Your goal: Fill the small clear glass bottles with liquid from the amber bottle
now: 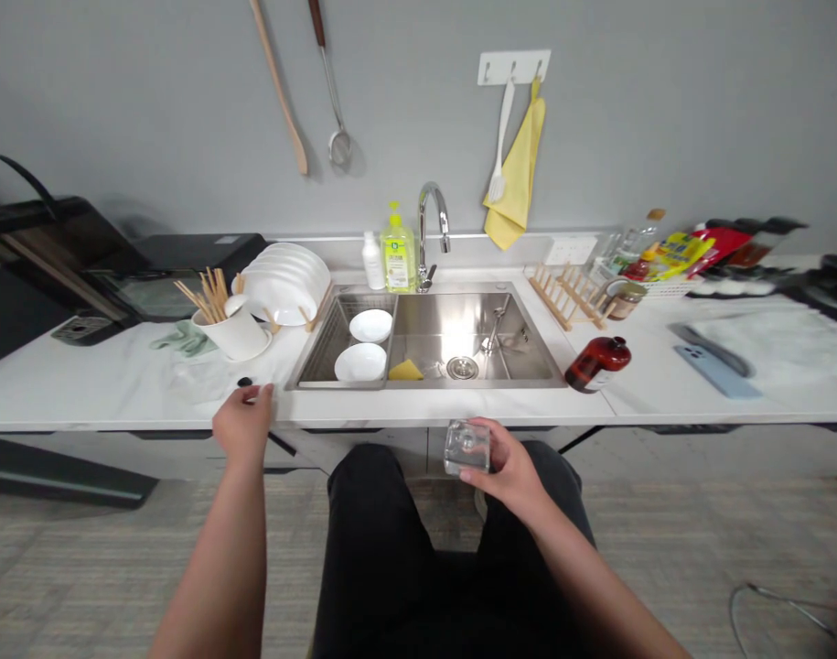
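Observation:
My right hand (510, 469) grips a clear square glass container (466, 448) at the counter's front edge, above my lap. Its fingers wrap round the right side, and the base seems turned towards me. My left hand (243, 423) is over the counter edge on the left with its fingers drawn together. Just beyond its fingertips is a small black cap-like piece (245, 381). Whether the fingers touch that piece or hold something else is hidden. Beside it lies a crumpled clear plastic sheet or bag (198, 380).
A steel sink (555, 366) has a draining basket (315, 366) with two white bowls (360, 362). A utensil pot (232, 335) and plates (281, 279) stand left. Right are a brown bottle (597, 364), wooden rack (569, 297) and phone (716, 371). Soap bottles (398, 256) stand behind.

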A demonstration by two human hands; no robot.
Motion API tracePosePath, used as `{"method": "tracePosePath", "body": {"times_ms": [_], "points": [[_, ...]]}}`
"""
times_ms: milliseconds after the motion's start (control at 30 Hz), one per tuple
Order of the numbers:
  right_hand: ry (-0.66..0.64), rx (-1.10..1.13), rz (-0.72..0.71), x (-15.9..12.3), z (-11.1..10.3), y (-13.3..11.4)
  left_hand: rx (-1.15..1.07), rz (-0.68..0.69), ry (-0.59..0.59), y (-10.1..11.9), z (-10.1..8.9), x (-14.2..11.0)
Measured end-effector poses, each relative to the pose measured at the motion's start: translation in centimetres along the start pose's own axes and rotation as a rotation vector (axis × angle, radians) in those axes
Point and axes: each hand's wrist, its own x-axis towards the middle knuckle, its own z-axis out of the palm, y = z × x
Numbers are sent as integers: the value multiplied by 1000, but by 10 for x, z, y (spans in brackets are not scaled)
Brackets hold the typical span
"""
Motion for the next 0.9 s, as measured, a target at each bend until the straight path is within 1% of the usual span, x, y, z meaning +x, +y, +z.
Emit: {"method": "tracePosePath", "body": {"times_ms": [100,200,367,500,600,767,833,900], "points": [[2,-11,14,1,-5,1,117,4,45,4,8,7],[0,-13,22,0,-10,2,152,74,103,4,14,9],[-4,-20,26,0,-15,6,176,163,168,-7,17,17],[8,-13,36,1,-15,11,204,199,163,-17,14,27],[9,-2,37,1,-15,14,193,224,155,-17,9,30],[5,-8,14,0,-16,16,157,147,131,-9,2,27],[7,0,6,-1,-16,15,125,146,148,-6,-3,23],[9,11,-4,-2,-16,15,68,180,218,1,-11,13]]}}
